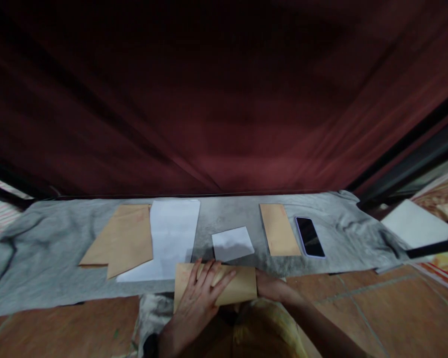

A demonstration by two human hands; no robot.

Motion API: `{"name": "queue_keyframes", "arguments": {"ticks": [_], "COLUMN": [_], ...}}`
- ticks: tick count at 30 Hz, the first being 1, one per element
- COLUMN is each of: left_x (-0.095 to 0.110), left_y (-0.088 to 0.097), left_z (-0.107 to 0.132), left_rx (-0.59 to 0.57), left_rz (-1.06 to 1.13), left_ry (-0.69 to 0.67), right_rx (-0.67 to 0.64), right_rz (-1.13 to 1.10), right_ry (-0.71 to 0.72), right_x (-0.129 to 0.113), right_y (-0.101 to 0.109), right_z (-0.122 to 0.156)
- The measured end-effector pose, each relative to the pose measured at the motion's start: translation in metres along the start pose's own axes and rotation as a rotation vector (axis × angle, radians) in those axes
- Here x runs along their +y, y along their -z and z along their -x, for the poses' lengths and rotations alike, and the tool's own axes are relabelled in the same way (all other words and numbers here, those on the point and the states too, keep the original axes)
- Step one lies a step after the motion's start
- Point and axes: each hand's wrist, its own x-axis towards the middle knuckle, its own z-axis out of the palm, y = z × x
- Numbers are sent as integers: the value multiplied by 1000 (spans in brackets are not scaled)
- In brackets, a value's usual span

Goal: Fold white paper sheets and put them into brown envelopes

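Over the lap, nearest the camera, a brown envelope lies lengthwise between the two hands, faint reddish marks at its left end. On its middle the left hand rests palm down, fingers a little spread and reaching to the far edge, thumb pointing toward the right hand; a dark band sits at that wrist. At the envelope's right end is the right hand, touching its edge; its fingers are mostly hidden and the light is dim, so I cannot tell whether they pinch the paper or only steady it. Just beyond the fingertips of the left hand, a small white card lies at a slant on a grey cloth. Ahead and to the left of the left hand are white sheets, their near corner reaching back toward the lap, and beside them overlapping brown envelopes, one edge against the white. Straight ahead of the right hand lies a single narrow envelope, and just right of that a phone, screen up and dark. Past everything on the cloth, a dark red curtain fills the far side. Tiled floor shows on either side of the lap; well right of the right hand sits a pale flat square.
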Motion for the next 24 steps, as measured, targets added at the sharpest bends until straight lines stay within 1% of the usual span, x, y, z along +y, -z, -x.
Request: {"name": "queue_keyframes", "arguments": {"ticks": [3, 4, 5, 6, 8, 11, 13, 16, 18, 20, 22, 24], "left_x": [-11, -16, -23, -31, -52, -91, -118, -149, -162, -170, -174, -178], "left_y": [1, 2, 2, 3, 7, 14, 20, 30, 35, 37, 34, 27], "left_z": [-3, -5, -6, -8, -11, -19, -29, -50, -65, -77, -83, -80], "left_rx": [36, 50, 63, 75, 95, 99, 58, -15, -82, -138, -164, -169], "left_rz": [-19, -29, -38, -43, -39, -15, -12, -18, -17, -11, -5, -12], "left_ry": [31, 45, 59, 74, 113, 148, 105, 24, -50, -93, -73, 0], "right_rx": [-231, -273, -273, -228, -89, 60, 129, 232, 265, 265, 260, 276], "right_rz": [-213, -289, -346, -377, -407, -417, -378, -203, -74, 6, 55, 119], "right_ry": [-47, -71, -93, -105, -104, -65, -42, 4, 49, 91, 121, 144], "right_x": [8, 11, 13, 15, 19, 26, 31, 36, 37, 37, 36, 38], "right_y": [3, 5, 6, 7, 7, 1, -7, -18, -23, -25, -24, -22], "right_z": [-5, -8, -12, -15, -22, -30, -33, -36, -36, -35, -35, -34]}}
